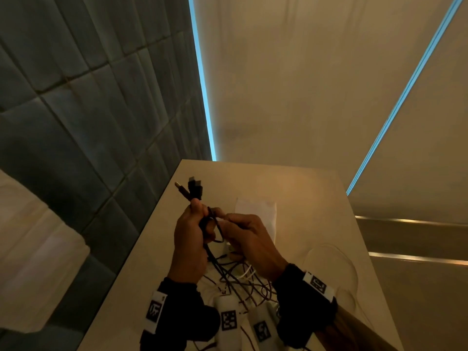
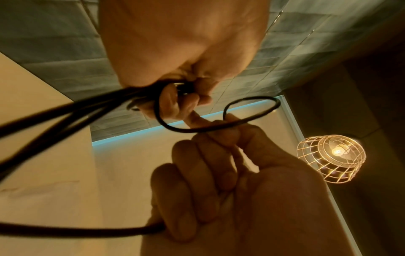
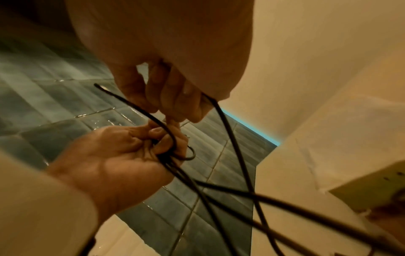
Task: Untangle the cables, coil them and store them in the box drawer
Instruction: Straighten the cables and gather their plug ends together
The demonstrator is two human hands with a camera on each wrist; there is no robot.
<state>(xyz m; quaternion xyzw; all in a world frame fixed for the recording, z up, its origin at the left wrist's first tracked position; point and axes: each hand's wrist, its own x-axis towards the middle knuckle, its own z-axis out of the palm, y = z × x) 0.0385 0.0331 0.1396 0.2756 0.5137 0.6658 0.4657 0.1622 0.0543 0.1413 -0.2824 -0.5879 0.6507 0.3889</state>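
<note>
My left hand (image 1: 198,215) grips a bunch of black cables (image 1: 215,252) above the beige table (image 1: 316,198). Two black plugs (image 1: 195,188) stick up past its fingers. Right beside it, my right hand (image 1: 224,219) pinches a small loop of one black cable (image 2: 252,110). The left wrist view shows my left hand (image 2: 186,98) curled round the strands and my right hand (image 2: 221,138) holding the loop. From the right wrist, my right hand (image 3: 173,107) is above my left hand (image 3: 162,138). A tangle of thin cables (image 1: 243,279) hangs down to the table.
A white box (image 1: 255,211) stands behind the hands. The corner of a box with a knob (image 3: 372,187) shows at the right. A white cable (image 1: 352,272) curves across the table's right side. A grey tiled wall (image 1: 88,110) is at the left. A caged lamp (image 2: 331,157) hangs overhead.
</note>
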